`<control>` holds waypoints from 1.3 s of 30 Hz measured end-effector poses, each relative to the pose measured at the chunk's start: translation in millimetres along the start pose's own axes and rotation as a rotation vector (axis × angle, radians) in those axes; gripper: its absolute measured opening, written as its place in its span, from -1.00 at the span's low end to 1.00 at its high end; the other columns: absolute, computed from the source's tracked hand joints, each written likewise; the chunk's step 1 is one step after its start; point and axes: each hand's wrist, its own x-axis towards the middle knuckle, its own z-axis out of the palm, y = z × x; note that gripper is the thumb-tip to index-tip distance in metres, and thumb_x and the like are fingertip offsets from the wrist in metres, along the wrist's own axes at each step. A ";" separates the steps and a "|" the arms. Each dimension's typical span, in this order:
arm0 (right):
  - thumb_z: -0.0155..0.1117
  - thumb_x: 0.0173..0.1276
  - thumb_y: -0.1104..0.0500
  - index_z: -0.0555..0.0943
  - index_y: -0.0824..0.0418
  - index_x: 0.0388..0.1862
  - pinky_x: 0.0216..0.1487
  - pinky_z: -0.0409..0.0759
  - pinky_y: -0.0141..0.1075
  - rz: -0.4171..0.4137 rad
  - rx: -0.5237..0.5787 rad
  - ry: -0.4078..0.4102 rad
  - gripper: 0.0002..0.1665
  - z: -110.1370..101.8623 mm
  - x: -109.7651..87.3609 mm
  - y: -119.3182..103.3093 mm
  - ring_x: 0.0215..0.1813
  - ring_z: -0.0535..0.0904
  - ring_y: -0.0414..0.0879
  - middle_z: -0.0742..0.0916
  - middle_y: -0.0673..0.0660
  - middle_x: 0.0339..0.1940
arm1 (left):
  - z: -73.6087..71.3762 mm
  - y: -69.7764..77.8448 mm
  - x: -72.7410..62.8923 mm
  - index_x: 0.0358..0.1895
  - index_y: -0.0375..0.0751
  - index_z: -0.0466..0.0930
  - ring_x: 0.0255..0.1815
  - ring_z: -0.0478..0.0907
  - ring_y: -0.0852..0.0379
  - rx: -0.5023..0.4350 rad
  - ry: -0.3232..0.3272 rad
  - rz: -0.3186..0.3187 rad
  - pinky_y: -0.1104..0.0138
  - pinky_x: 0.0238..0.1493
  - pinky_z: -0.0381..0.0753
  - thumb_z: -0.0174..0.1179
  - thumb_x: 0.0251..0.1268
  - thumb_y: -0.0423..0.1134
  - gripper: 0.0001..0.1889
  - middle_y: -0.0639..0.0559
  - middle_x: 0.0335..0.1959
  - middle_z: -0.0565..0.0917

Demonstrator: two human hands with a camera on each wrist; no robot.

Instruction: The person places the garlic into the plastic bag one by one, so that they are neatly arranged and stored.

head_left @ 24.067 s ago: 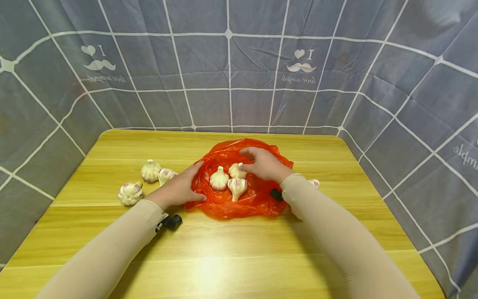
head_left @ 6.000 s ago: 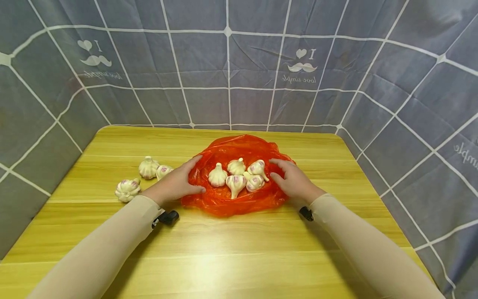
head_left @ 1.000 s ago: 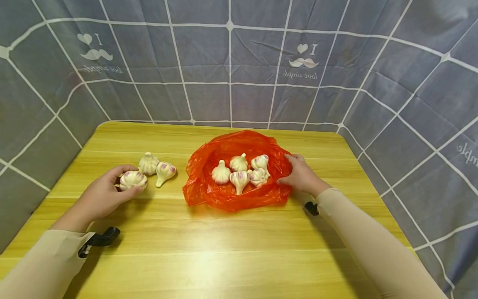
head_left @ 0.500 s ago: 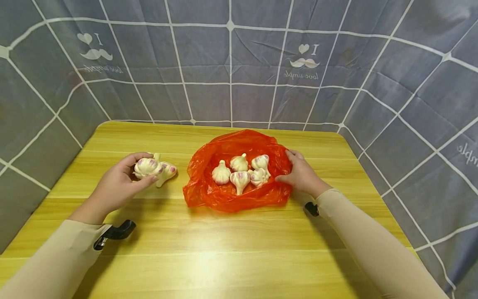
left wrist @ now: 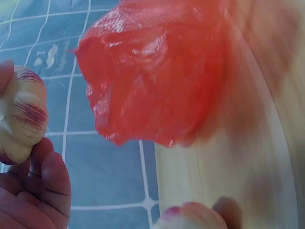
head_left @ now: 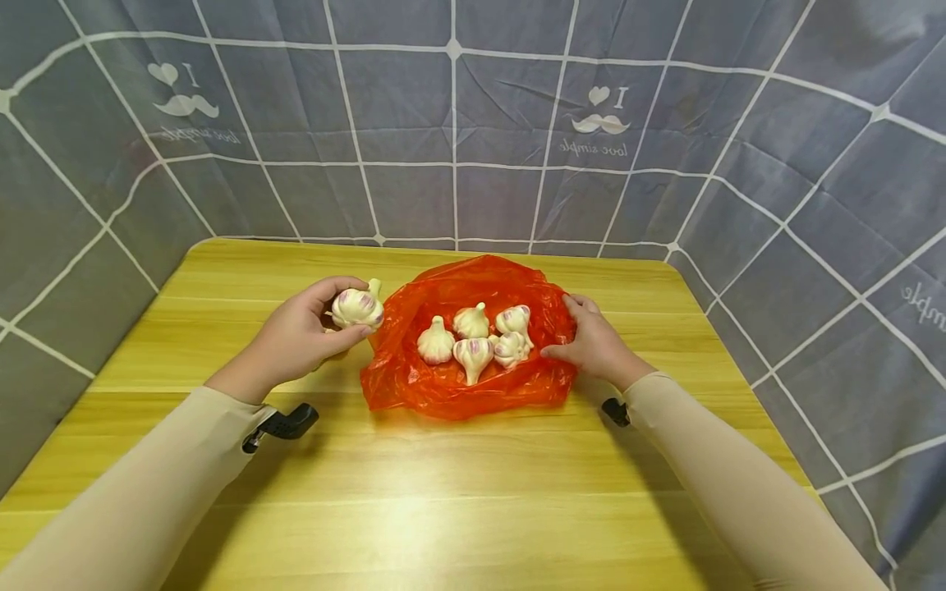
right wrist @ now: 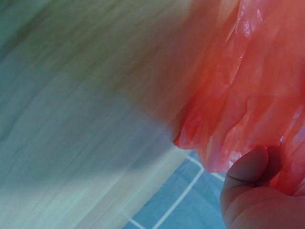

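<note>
My left hand (head_left: pixel 299 336) holds a white garlic bulb (head_left: pixel 358 309) with purple streaks, raised just left of the bag's rim. In the left wrist view, fingers curl under that bulb (left wrist: pixel 21 114). A crinkled red plastic bag (head_left: pixel 466 402) lies spread wide on the table, with several garlic bulbs (head_left: pixel 473 355) gathered inside. At the bag's right edge, my right hand (head_left: pixel 597 345) pinches the film; its thumb (right wrist: pixel 248 167) presses on the red plastic in the right wrist view. The left hand mostly hides the loose bulbs on the table's left side.
Another garlic bulb (left wrist: pixel 190 218) shows at the bottom of the left wrist view. The wooden table (head_left: pixel 473 501) runs back to a grey curtain (head_left: pixel 399 115) with white grid lines, which encloses the back and both sides.
The left hand has lifted a garlic bulb from the left and carried it right to the bag. Over the longer span, more bulbs came to lie in the bag. The right hand now grips its edge.
</note>
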 end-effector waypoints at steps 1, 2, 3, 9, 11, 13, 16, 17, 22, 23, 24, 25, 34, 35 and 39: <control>0.64 0.25 0.07 -0.01 0.38 0.73 0.65 0.25 0.19 -0.004 0.000 0.001 0.32 0.2 -0.2 -0.2 0.63 0.24 0.36 0.13 0.37 0.71 | 1.2 1.7 1.8 0.38 -0.13 0.49 -0.31 0.54 0.04 -0.002 -0.005 0.004 0.38 -0.44 0.65 0.45 0.35 -0.23 -0.43 -0.12 0.05 0.62; 0.64 0.25 0.07 -0.01 0.39 0.72 0.64 0.25 0.19 -0.008 -0.003 0.002 0.32 0.4 0.0 -0.2 0.63 0.24 0.37 0.13 0.37 0.71 | 2.5 3.2 3.6 0.37 -0.14 0.50 -0.30 0.53 0.02 0.004 -0.007 0.012 0.38 -0.43 0.64 0.46 0.35 -0.23 -0.44 -0.12 0.05 0.63; 0.64 0.25 0.07 0.00 0.40 0.72 0.64 0.26 0.19 -0.012 -0.005 0.004 0.32 0.4 -0.2 -0.4 0.63 0.24 0.37 0.13 0.37 0.71 | 3.7 4.6 5.3 0.37 -0.14 0.50 -0.29 0.53 0.01 0.006 -0.011 0.016 0.38 -0.44 0.63 0.45 0.35 -0.24 -0.44 -0.13 0.06 0.63; 0.64 0.24 0.09 0.01 0.42 0.71 0.63 0.28 0.18 -0.022 -0.009 0.007 0.30 -0.3 -0.4 -0.9 0.62 0.25 0.37 0.14 0.38 0.70 | 12.9 10.2 18.8 0.34 -0.19 0.51 -0.18 0.55 -0.05 -0.005 -0.045 0.039 0.44 -0.27 0.63 0.45 0.34 -0.31 -0.46 -0.16 0.07 0.66; 0.64 0.24 0.09 0.02 0.41 0.71 0.63 0.28 0.18 -0.022 -0.011 0.007 0.30 -0.5 -0.3 -1.2 0.62 0.26 0.37 0.14 0.38 0.70 | 16.7 12.2 24.0 0.34 -0.19 0.51 -0.14 0.58 -0.06 -0.005 -0.064 0.042 0.46 -0.20 0.65 0.45 0.33 -0.31 -0.46 -0.18 0.08 0.66; 0.64 0.24 0.08 0.02 0.40 0.72 0.63 0.28 0.18 -0.021 -0.013 0.005 0.30 -0.5 -0.3 -1.8 0.62 0.27 0.37 0.14 0.37 0.71 | 20.7 14.2 29.8 0.32 -0.18 0.52 -0.10 0.60 -0.06 -0.005 -0.089 0.041 0.47 -0.17 0.68 0.46 0.33 -0.30 -0.47 -0.18 0.08 0.66; 0.64 0.25 0.07 0.01 0.39 0.72 0.63 0.29 0.18 -0.019 -0.011 0.002 0.31 -0.3 -0.4 -3.1 0.61 0.27 0.37 0.14 0.37 0.71 | 27.0 18.0 38.3 0.31 -0.18 0.51 -0.06 0.62 -0.07 -0.007 -0.132 0.044 0.45 -0.14 0.70 0.46 0.33 -0.29 -0.48 -0.18 0.07 0.66; 0.64 0.25 0.07 0.01 0.39 0.72 0.63 0.29 0.18 -0.018 -0.011 0.000 0.30 -0.2 -0.6 -3.6 0.61 0.28 0.37 0.14 0.37 0.71 | 29.3 19.3 41.3 0.30 -0.17 0.51 -0.05 0.62 -0.07 -0.004 -0.147 0.042 0.45 -0.12 0.71 0.46 0.32 -0.29 -0.48 -0.17 0.07 0.66; 0.63 0.25 0.08 0.01 0.38 0.73 0.62 0.31 0.17 -0.014 -0.004 -0.001 0.30 -0.3 -1.4 -5.4 0.62 0.27 0.36 0.14 0.36 0.71 | 40.7 25.6 53.3 0.30 -0.14 0.50 -0.08 0.62 -0.02 0.060 -0.217 0.057 0.35 -0.08 0.71 0.46 0.32 -0.28 -0.47 -0.13 0.06 0.66; 0.63 0.25 0.08 0.01 0.38 0.73 0.62 0.31 0.17 -0.014 -0.001 -0.001 0.30 -0.5 -1.6 -5.6 0.62 0.28 0.36 0.14 0.36 0.71 | 43.2 26.5 55.1 0.30 -0.14 0.49 -0.10 0.62 -0.01 0.078 -0.232 0.061 0.33 -0.08 0.70 0.46 0.32 -0.27 -0.47 -0.12 0.06 0.66; 0.64 0.25 0.08 0.01 0.38 0.73 0.63 0.30 0.17 -0.015 0.001 0.000 0.31 -0.7 -1.6 -5.6 0.62 0.27 0.36 0.14 0.36 0.71 | 45.4 27.5 56.7 0.30 -0.13 0.49 -0.12 0.61 0.00 0.097 -0.245 0.065 0.30 -0.08 0.69 0.46 0.32 -0.26 -0.47 -0.12 0.06 0.66; 0.64 0.25 0.09 0.00 0.38 0.73 0.63 0.30 0.17 -0.016 0.005 0.000 0.31 -0.9 -1.6 -5.6 0.62 0.27 0.36 0.14 0.36 0.71 | 47.9 28.2 58.1 0.29 -0.13 0.49 -0.14 0.60 0.01 0.116 -0.257 0.071 0.28 -0.07 0.67 0.47 0.32 -0.25 -0.48 -0.11 0.05 0.67; 0.64 0.24 0.11 0.01 0.37 0.73 0.62 0.31 0.17 -0.016 0.022 0.001 0.31 -1.6 -2.7 -5.0 0.61 0.28 0.36 0.15 0.35 0.71 | 67.2 27.5 60.0 0.21 -0.06 0.53 -0.05 0.62 0.01 0.262 -0.343 0.100 0.11 0.14 0.63 0.53 0.23 -0.15 -0.48 -0.01 0.03 0.72; 0.64 0.23 0.11 0.01 0.37 0.73 0.63 0.30 0.17 -0.016 0.023 0.001 0.30 -1.7 -2.8 -4.9 0.62 0.28 0.36 0.15 0.35 0.71 | 68.7 27.2 59.6 0.21 -0.07 0.54 -0.02 0.62 0.00 0.266 -0.345 0.102 0.10 0.17 0.63 0.53 0.23 -0.16 -0.48 -0.01 0.04 0.72; 0.64 0.24 0.11 0.02 0.36 0.73 0.63 0.30 0.17 -0.015 0.022 0.001 0.30 -1.6 -3.1 -4.3 0.62 0.27 0.35 0.16 0.34 0.71 | 73.9 24.8 58.2 0.23 -0.05 0.57 0.07 0.59 -0.03 0.317 -0.341 0.119 0.04 0.34 0.49 0.54 0.22 -0.14 -0.47 0.02 0.04 0.74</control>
